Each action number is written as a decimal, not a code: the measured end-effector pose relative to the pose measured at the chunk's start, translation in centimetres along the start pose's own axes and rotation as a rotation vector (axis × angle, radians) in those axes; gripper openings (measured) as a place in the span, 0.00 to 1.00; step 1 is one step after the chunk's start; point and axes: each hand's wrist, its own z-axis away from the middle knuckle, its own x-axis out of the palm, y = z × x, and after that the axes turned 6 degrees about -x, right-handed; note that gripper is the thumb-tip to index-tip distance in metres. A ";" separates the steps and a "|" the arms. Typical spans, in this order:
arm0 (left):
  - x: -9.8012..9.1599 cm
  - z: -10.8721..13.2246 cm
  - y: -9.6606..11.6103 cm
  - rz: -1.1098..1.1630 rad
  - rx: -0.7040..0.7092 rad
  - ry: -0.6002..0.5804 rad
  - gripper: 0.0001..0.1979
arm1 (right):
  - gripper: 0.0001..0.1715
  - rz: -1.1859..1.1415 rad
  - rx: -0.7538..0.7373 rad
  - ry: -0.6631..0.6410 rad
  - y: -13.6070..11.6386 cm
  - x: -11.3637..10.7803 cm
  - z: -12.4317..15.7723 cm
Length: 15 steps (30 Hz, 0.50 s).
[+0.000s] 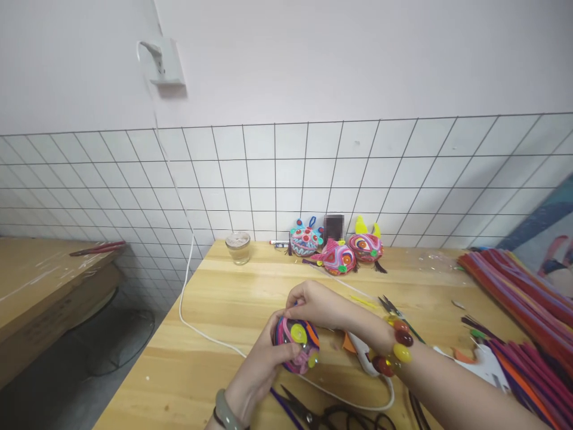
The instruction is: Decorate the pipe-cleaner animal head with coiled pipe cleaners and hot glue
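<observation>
The ball sits above the table, yellow disc facing away from the wall, long axis indistinct; left hand curls round it; right hand, nearly closed, meets its top, hold unclear.

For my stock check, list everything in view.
ball: 1, multicoloured, front centre
figures: 3, multicoloured, back
cup: 1, clear, back left
pen: 1, white, back
scissors: 1, black, front
glue gun: 1, white, right of centre
pointed tool: 1, dark, behind glue gun
strips: many, red, purple, right
tables: 2, wooden, left, centre
slim tool: 1, red, left table
wall socket: 1, white, upper left
cord: 1, white, left
poster: 1, bluish, right
bangle: 1, grey, left wrist
bracelet: 1, multicoloured, right wrist
left hand: 1, on ball
right hand: 1, at ball
</observation>
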 end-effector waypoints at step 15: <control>-0.7 -0.4 -0.6 0.376 -0.192 -0.024 0.15 | 0.12 0.032 0.087 -0.192 1.9 0.8 -3.5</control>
